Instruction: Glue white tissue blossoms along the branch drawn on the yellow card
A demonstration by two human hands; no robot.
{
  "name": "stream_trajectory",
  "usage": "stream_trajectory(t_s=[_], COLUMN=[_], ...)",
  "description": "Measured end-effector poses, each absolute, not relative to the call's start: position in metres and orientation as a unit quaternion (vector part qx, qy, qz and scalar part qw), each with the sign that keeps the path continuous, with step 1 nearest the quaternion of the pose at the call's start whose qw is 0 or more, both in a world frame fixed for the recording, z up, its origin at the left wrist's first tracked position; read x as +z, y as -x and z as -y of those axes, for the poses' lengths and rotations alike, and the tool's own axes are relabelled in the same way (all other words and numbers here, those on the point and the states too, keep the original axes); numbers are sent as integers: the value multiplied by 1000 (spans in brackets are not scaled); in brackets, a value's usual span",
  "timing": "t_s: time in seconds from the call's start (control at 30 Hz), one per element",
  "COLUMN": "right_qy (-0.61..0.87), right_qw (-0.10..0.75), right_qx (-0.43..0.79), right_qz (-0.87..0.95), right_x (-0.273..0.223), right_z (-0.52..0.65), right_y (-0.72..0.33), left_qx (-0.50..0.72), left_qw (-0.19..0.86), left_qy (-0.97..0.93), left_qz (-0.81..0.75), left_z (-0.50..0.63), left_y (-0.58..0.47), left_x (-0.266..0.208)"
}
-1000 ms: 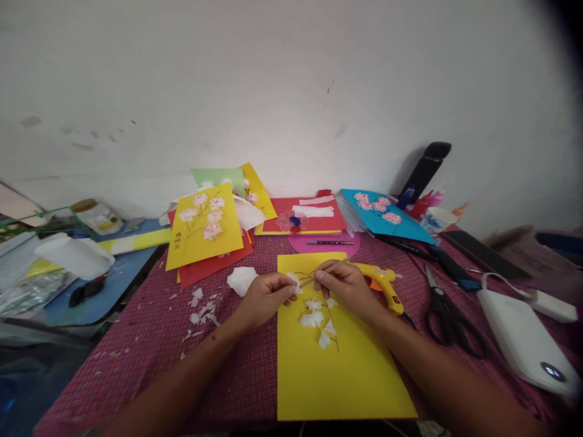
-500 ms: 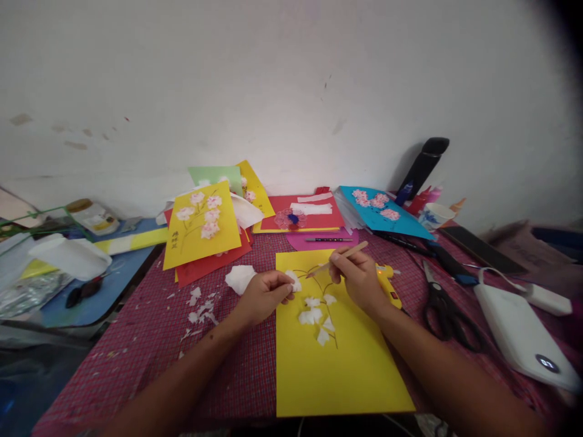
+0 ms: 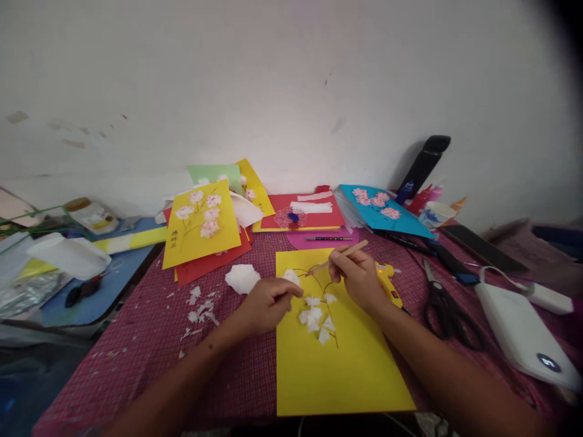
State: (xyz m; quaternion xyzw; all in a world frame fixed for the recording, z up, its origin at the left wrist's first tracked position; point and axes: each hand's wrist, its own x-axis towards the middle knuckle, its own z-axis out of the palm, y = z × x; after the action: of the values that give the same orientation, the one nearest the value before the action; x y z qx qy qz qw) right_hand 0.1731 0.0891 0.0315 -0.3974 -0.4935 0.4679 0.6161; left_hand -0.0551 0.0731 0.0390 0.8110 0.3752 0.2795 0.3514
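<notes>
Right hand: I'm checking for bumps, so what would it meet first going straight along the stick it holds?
Probably the white paper piece at the left hand, though depth there is unclear.

Sheet [image 3: 346, 376] at front centre of table [image 3: 150, 370]; paper petals [image 3: 312, 317] on it. Left hand [image 3: 268, 305] at the sheet's left edge; stick [image 3: 355, 249] in right hand [image 3: 359, 280], over the sheet's far part. Glue gun [image 3: 385, 273] beside right hand; scissors [image 3: 449, 312], then power bank [image 3: 521, 331], farther right. Paper scraps [image 3: 203, 312] left of sheet. Pen [image 3: 328, 239] behind sheet. Cards [image 3: 186, 221] behind, left; cup [image 3: 435, 214] behind, right. Jar [image 3: 93, 218] far left.
</notes>
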Motion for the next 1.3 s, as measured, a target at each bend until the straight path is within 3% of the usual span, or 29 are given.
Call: stream_trajectory(t_s=[0.27, 0.43, 0.6, 1.3], right_qy=[401, 412, 403, 405], right_qw=[601, 586, 586, 582], right_qx=[462, 446, 446, 440], right_qz=[514, 537, 543, 552], right_x=[27, 27, 27, 28], right_z=[-89, -88, -88, -87], right_y=[-173, -173, -172, -171], left_qx=[391, 217, 97, 44], left_qw=[276, 169, 180, 147], left_qy=[-691, -791, -835, -866], left_qz=[-542, -546, -511, -476], left_z=[-111, -122, -120, -123], left_y=[113, 131, 135, 136], left_x=[64, 63, 58, 46])
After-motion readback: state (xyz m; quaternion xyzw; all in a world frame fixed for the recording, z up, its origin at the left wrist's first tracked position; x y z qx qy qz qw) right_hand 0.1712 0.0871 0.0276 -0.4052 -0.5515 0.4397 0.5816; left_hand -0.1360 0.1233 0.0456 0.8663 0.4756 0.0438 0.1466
